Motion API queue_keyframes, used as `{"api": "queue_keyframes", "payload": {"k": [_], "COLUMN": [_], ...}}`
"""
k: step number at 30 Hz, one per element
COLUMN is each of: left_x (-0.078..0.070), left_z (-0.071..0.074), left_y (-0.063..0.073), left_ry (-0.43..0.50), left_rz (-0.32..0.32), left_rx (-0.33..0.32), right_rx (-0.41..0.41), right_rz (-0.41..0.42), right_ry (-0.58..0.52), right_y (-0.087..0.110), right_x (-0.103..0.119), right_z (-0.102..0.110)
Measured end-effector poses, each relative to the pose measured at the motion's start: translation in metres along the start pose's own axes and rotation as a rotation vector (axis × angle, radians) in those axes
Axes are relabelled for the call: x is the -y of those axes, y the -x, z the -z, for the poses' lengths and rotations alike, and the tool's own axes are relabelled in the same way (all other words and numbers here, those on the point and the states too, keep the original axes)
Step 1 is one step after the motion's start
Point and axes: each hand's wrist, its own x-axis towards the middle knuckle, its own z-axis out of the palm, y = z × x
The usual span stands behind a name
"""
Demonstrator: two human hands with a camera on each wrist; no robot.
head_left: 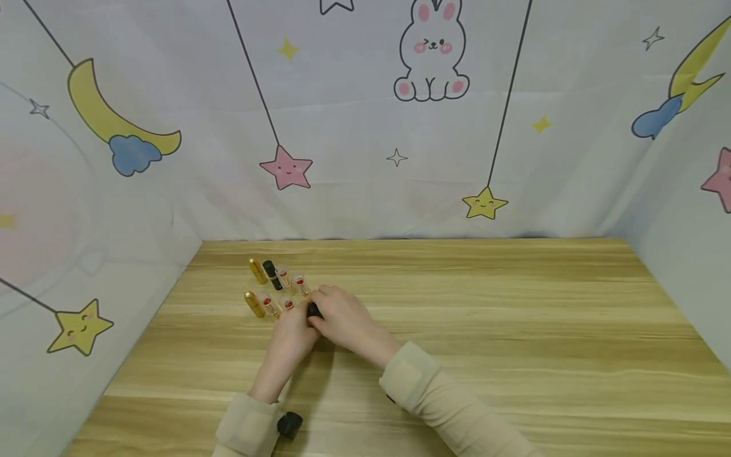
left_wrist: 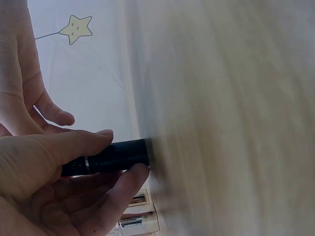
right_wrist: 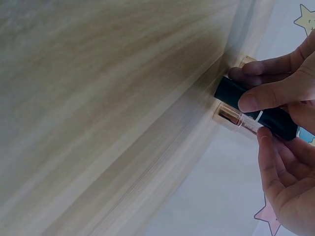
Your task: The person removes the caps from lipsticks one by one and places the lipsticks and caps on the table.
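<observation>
A black lipstick tube [left_wrist: 123, 155] with a silver ring stands with one end at the tabletop. My left hand [head_left: 294, 330] grips its lower part between thumb and fingers, plain in the left wrist view. The right hand [head_left: 348, 317] pinches around the upper part; in the right wrist view a fingertip touches the tube [right_wrist: 278, 123] near the ring. Part of that grip is hidden behind the left hand. Close to the left hand stand several lipsticks in two rows: gold ones [head_left: 254, 304], clear ones with red [head_left: 285, 277], and another black one [head_left: 273, 275].
The wood-grain table [head_left: 514, 330] stretches to the right and front. Patterned cloth [head_left: 365, 127] walls it in at the back and both sides. A black wrist camera [head_left: 289, 425] sits at the left sleeve.
</observation>
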Motion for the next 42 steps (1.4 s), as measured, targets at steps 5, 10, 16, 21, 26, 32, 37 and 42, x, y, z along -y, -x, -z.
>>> {"api": "queue_keyframes", "payload": {"k": [5, 10, 16, 21, 26, 32, 37, 42], "left_x": [0.0, -0.001, -0.002, -0.003, -0.005, -0.008, -0.011, -0.013], "left_z": [0.0, 0.0, 0.0, -0.001, -0.001, 0.0, 0.001, 0.001], "left_y": [0.0, 0.001, 0.001, 0.001, 0.001, 0.003, 0.006, 0.007], "left_ry": [-0.013, -0.023, -0.021, -0.012, -0.013, -0.02, -0.044, -0.075], "left_rz": [-0.019, -0.038, -0.036, -0.017, -0.009, -0.013, -0.011, -0.017], "left_rx": [-0.017, -0.036, -0.032, -0.011, 0.004, 0.006, -0.009, -0.017], "right_rx": [-0.015, -0.021, -0.02, -0.021, -0.03, -0.035, -0.045, -0.068], "right_rz": [0.012, 0.004, -0.013, -0.031, -0.037, -0.06, -0.078, -0.079], "right_ry": [0.008, 0.011, 0.004, -0.025, -0.049, -0.093, -0.118, -0.146], "right_y": [0.0, 0.0, 0.003, 0.005, 0.007, 0.009, 0.012, 0.015], "right_x": [-0.001, -0.001, 0.0, -0.001, -0.002, -0.003, -0.004, -0.007], "right_z": [-0.001, -0.001, 0.0, 0.002, 0.004, 0.007, 0.008, 0.008]}}
